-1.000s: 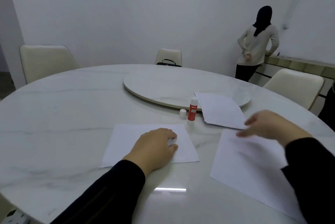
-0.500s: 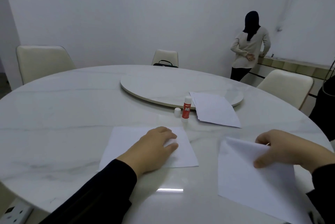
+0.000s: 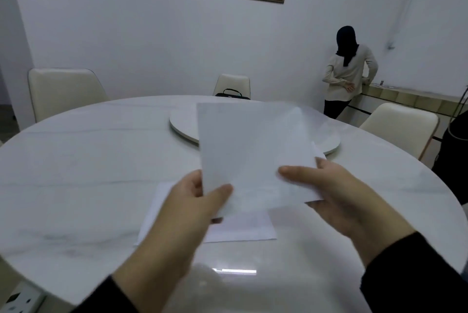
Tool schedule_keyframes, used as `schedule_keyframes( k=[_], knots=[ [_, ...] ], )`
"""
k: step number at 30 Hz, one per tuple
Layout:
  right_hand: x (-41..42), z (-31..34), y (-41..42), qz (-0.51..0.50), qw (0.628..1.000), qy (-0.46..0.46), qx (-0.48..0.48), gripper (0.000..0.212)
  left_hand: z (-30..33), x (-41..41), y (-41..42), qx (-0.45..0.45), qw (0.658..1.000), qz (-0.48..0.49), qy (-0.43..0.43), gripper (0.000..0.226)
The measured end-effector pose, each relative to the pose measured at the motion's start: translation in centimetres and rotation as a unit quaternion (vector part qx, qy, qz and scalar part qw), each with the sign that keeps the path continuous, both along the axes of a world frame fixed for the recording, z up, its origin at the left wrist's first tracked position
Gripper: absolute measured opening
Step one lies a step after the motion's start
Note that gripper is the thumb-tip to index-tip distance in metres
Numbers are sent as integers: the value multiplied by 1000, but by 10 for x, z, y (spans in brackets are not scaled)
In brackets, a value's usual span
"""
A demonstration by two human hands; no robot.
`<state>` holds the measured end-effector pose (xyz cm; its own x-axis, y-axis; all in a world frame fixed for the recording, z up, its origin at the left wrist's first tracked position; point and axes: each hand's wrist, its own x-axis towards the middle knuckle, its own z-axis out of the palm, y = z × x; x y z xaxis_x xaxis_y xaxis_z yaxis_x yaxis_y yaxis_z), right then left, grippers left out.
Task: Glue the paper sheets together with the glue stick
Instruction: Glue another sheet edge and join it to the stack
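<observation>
I hold a white paper sheet [image 3: 250, 153] up in the air over the table, tilted toward me. My left hand [image 3: 192, 209] pinches its lower left corner between thumb and fingers. My right hand [image 3: 336, 196] grips its lower right edge, thumb on top. A second white sheet [image 3: 243, 229] lies flat on the marble table [image 3: 83, 186] beneath my hands, partly covered by them. The raised sheet hides the glue stick, its cap and the paper stack.
A round turntable [image 3: 182, 122] sits in the table's middle behind the sheet. Cream chairs stand at the far left [image 3: 63, 92], far side [image 3: 233, 86] and right [image 3: 402, 127]. A person [image 3: 348, 72] stands by the wall at the back right.
My right hand lifted the right-hand sheet off the table and brought it left. My left hand left the flat sheet and took hold of the raised one.
</observation>
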<state>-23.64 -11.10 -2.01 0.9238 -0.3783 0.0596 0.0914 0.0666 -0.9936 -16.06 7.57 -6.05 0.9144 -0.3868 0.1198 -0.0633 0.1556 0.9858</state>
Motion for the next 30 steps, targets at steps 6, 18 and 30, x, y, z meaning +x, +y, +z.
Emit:
schedule_keyframes(
  k=[6, 18, 30],
  knots=[
    [28, -28, 11, -52, 995, 86, -28, 28, -3, 56, 61, 171, 983, 63, -35, 4],
    [42, -56, 13, -127, 970, 143, -147, 16, -19, 70, 86, 312, 940, 124, -62, 14],
    [38, -61, 11, -128, 955, 161, -215, 18, -28, 75, 90, 377, 916, 95, -99, 15]
  ],
)
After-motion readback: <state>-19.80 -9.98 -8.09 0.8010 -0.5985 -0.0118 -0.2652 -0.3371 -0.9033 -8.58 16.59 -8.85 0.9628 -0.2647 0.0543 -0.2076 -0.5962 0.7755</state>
